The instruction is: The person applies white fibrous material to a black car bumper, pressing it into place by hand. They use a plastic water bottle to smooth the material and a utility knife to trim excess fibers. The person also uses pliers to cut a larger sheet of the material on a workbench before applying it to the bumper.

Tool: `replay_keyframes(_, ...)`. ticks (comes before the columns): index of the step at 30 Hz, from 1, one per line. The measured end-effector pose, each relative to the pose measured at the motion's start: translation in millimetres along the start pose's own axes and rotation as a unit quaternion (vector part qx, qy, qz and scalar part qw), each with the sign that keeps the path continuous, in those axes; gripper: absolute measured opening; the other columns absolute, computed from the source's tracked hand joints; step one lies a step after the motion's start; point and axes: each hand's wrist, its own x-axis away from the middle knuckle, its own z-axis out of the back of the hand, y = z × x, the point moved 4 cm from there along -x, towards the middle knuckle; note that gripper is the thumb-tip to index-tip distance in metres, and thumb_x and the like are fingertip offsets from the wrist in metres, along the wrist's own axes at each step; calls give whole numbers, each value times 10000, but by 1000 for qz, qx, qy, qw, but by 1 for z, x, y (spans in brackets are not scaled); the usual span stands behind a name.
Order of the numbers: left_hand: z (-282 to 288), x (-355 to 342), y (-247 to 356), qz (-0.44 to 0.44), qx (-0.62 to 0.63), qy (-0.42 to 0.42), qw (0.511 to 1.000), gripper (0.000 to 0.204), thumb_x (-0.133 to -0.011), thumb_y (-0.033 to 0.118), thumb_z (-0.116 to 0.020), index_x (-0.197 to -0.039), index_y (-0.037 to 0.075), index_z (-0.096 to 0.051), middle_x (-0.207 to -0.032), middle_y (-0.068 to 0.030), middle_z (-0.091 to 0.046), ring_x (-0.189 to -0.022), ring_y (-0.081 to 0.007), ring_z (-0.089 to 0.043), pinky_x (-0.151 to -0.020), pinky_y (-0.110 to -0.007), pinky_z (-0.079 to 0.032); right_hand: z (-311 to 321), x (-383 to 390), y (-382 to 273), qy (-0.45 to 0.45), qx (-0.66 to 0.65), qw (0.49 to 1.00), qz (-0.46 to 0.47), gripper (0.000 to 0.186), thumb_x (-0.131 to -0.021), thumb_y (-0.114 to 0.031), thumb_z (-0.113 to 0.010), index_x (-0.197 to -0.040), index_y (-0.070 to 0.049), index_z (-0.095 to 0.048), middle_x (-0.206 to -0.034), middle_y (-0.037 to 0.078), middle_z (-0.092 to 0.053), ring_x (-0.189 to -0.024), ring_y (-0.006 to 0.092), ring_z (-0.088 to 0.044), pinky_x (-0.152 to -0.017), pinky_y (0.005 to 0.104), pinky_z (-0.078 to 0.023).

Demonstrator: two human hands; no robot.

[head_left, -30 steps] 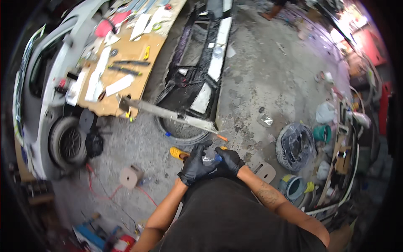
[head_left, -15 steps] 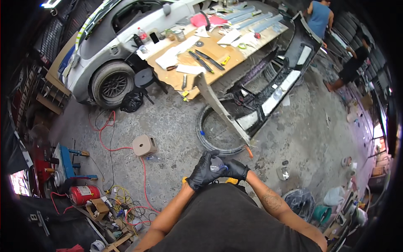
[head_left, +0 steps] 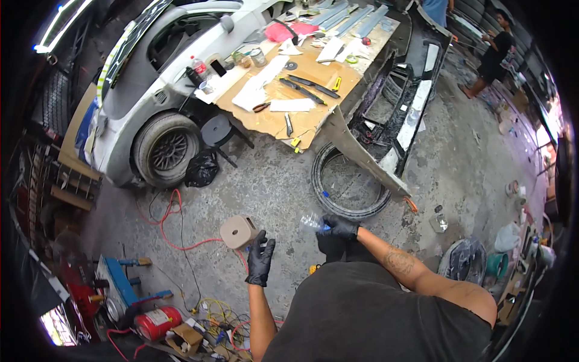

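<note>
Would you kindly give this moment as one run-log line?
left hand: open, empty, near beige stool | right hand: holding clear plastic bottle | floor: tyre beyond right hand

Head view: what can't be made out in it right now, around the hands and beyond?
All in the head view:
- Bottle: blue end partly covered by the right hand; any contents too small to tell.
- Yellow shoe: mostly hidden by the shirt.
- Person in blue: head cut off by the upper edge.
- Jars on the table: contents too small to identify.
</note>
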Motion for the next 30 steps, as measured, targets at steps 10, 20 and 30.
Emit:
replay_keyframes(10,36,-249,-38,16,-45,-109,993,364,-887,256,-651,-1195,66,-610,-1125,-103,-644,-932,-169,-599,-824,-310,-477,64,-293,130,243,-238,894,-292,350,-796,-326,-698,-942,-30,-579,-783,99,-619,-654,194,-585,-607,357,-471)
replay_keyframes(20,-77,-634,8,-121,-144,-250,950,610,-784,181,-723,-1321,26,-477,-1202,-142,-577,-1033,-221,-561,-902,-331,-458,102,-377,203,300,-110,873,-368,483,-790,-426,-674,-1072,-56,-547,-819,118,-600,-720,219,-588,-664,362,-459)
replay_keyframes(30,-269,-854,31,-295,-474,-360,748,1145,-588,255,-833,-1471,36,-137,-1371,-227,-404,-1254,-371,-402,-1040,-458,-350,98,-355,139,425,-141,774,-447,472,-735,-468,-701,-960,-55,-669,-877,166,-673,-839,241,-653,-750,388,-487)
